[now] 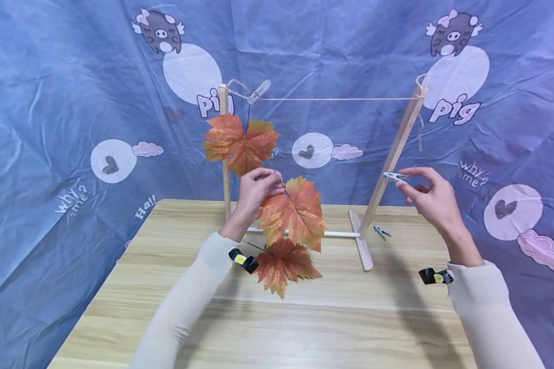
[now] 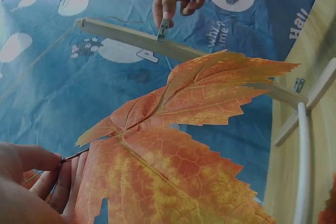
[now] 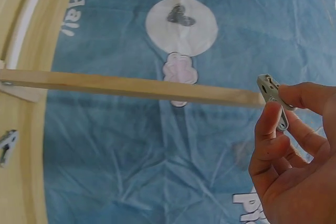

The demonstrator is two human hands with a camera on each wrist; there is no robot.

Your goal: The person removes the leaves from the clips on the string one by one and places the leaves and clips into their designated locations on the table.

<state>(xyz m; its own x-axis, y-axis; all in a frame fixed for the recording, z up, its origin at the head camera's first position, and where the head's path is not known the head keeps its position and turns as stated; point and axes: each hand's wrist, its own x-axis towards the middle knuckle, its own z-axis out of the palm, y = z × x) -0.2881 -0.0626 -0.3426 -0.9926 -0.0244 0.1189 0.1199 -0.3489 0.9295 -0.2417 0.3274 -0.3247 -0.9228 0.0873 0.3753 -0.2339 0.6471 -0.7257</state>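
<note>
Leaf [image 1: 300, 212], orange with yellow patches, is held up by its stem in the left hand [image 1: 258, 192], above the table [image 1: 351, 318] and in front of the backdrop [image 1: 351, 46]. We see that hand's thumb and fingers pinching the dark stem, with the blade spreading beside them. The right hand [image 1: 431, 192], well apart, pinches a small pale clip [image 1: 397, 177] between thumb and forefinger. From our views it overlaps the right post [image 1: 397, 141]; whether they touch, we cannot tell.

Just above the left hand we find a hung leaf [image 1: 242, 141], its stem up at a string clip [image 1: 259, 92] near the left post [image 1: 226, 189]. The string [image 1: 332, 99] runs between the tops of both posts. Below the held one, a redder leaf [image 1: 286, 266] lies on the table. We also see a white bar [image 1: 341, 234] low between the posts, and a loose clip [image 1: 382, 232] on the table just beside the right post's foot [image 1: 364, 259].
</note>
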